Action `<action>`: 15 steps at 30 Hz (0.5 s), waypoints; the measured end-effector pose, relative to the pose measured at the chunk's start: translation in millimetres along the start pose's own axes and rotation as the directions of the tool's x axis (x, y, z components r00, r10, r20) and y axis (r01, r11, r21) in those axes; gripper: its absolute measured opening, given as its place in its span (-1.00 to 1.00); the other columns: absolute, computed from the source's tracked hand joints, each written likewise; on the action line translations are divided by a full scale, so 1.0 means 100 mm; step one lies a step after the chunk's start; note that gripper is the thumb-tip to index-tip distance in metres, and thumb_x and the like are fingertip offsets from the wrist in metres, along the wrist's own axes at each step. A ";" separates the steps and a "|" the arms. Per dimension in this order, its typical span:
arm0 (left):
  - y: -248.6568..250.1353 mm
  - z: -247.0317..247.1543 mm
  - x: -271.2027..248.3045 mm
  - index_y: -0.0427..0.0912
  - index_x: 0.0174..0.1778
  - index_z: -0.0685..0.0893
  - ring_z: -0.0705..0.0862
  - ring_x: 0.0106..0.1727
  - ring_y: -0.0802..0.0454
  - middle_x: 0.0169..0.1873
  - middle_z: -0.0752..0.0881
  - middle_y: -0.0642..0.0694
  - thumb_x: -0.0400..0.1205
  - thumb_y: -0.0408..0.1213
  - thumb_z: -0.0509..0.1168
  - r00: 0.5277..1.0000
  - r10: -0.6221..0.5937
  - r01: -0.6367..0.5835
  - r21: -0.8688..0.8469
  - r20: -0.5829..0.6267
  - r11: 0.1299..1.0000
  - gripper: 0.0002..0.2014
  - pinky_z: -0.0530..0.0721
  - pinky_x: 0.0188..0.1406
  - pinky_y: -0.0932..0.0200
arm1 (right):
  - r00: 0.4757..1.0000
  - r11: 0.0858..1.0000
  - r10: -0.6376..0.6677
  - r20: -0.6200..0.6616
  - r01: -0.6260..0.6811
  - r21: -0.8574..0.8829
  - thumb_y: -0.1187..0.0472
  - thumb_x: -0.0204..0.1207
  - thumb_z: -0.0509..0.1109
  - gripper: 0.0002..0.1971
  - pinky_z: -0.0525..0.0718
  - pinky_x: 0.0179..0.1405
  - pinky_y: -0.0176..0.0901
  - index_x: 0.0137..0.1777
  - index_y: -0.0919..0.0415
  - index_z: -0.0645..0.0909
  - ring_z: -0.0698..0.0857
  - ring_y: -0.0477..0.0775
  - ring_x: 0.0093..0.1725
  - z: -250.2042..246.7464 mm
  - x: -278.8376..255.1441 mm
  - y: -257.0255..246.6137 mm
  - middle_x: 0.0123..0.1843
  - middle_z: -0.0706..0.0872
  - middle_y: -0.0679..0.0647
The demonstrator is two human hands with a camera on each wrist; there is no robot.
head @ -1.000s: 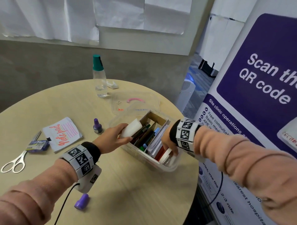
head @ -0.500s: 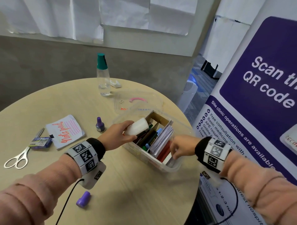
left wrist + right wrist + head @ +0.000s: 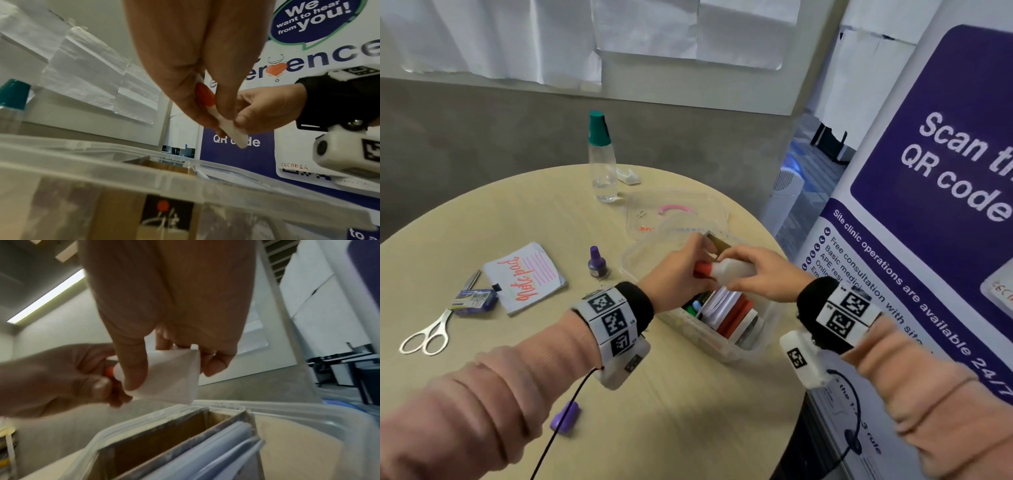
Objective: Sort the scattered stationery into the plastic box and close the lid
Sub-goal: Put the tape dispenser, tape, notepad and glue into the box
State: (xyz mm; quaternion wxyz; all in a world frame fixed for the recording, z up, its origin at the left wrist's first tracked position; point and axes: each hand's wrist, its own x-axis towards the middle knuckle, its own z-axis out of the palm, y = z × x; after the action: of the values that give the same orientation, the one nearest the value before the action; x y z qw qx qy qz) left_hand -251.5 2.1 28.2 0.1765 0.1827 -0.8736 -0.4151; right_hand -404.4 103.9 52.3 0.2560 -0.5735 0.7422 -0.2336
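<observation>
Now risen to join left hand (image 3: 674,274), right hand (image 3: 763,274) grips white glue bottle (image 3: 732,269); left fingers pinch its half-hidden orange cap (image 3: 701,268) above translucent plastic box (image 3: 722,346).

Head view looks down from above onto the plastic box (image 3: 726,346) on the bench (image 3: 517,212). Both wrist views sit low and close beside that box (image 3: 144,172) (image 3: 308,417), angled upward; all three share the box's rim.
</observation>
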 end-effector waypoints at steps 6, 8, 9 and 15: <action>-0.25 0.01 -0.15 -0.07 0.18 0.58 0.54 0.07 0.16 0.14 0.59 0.03 0.50 -0.06 0.42 0.966 -0.027 -0.058 0.320 0.255 0.945 -0.63 0.50 0.05 0.34 | 0.955 0.925 0.263 -0.136 -0.209 0.317 0.45 0.46 0.39 -0.56 0.64 0.00 -0.10 0.24 0.10 0.36 0.55 0.12 0.15 -0.22 -0.06 0.36 0.21 0.52 0.15; -0.36 -0.03 -0.23 -0.03 0.10 0.65 0.52 0.02 0.18 0.10 0.57 0.06 0.50 -0.01 0.40 0.948 -0.067 -0.066 0.400 0.310 0.914 -0.69 0.48 0.01 0.35 | 0.934 0.885 0.319 -0.161 -0.233 0.403 0.49 0.45 0.37 -0.55 0.67 0.12 0.12 0.23 0.11 0.36 0.54 0.15 0.17 -0.21 -0.07 0.47 0.20 0.49 0.16; -0.41 -0.06 -0.25 -0.03 0.09 0.67 0.54 0.01 0.16 0.08 0.57 0.07 0.52 -0.04 0.40 0.948 -0.081 -0.049 0.395 0.307 0.917 -0.73 0.50 0.01 0.35 | 0.923 0.878 0.338 -0.184 -0.238 0.416 0.47 0.45 0.38 -0.63 0.67 0.11 0.13 0.15 0.13 0.39 0.55 0.14 0.13 -0.19 -0.07 0.51 0.14 0.50 0.15; -0.52 -0.08 -0.34 -0.06 0.00 0.74 0.53 -0.11 0.26 -0.10 0.53 0.17 0.54 -0.18 0.40 0.975 -0.048 -0.024 0.318 0.217 0.948 -0.85 0.42 -0.14 0.63 | 0.910 0.943 0.268 -0.316 -0.315 -0.109 0.13 0.52 0.40 -0.84 0.44 0.00 -0.26 0.02 0.16 0.69 0.51 -0.01 -0.07 -0.06 0.05 0.58 -0.12 0.50 0.01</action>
State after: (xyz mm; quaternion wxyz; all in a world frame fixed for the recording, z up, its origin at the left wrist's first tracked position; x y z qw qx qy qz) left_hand -209.2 -17.4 -13.3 0.0433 0.1666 -0.9422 -0.2873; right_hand -451.9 112.8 19.0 0.1277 -0.4327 0.8657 -0.2168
